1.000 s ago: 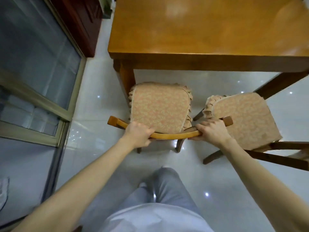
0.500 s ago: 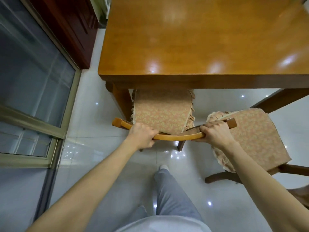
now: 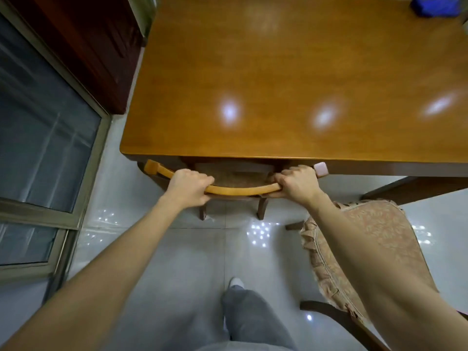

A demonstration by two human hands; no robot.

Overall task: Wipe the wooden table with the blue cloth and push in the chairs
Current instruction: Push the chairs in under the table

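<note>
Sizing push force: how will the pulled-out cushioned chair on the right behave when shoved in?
Likely slides easily: the tiled floor looks glossy. Its wooden frame looks rigid, so it should move as one. The frilled cushion may shift if pushed.

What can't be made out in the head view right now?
Head view, the only one:
The held chair: seat almost all hidden under the table; only the back rail and two legs show.
The blue cloth: cut off by the top edge and blurred; shape unclear.
The second chair: cushion partly behind the right forearm; backrest cut by the bottom edge.
The left hand and right hand: fingertips hidden round the rail.
</note>
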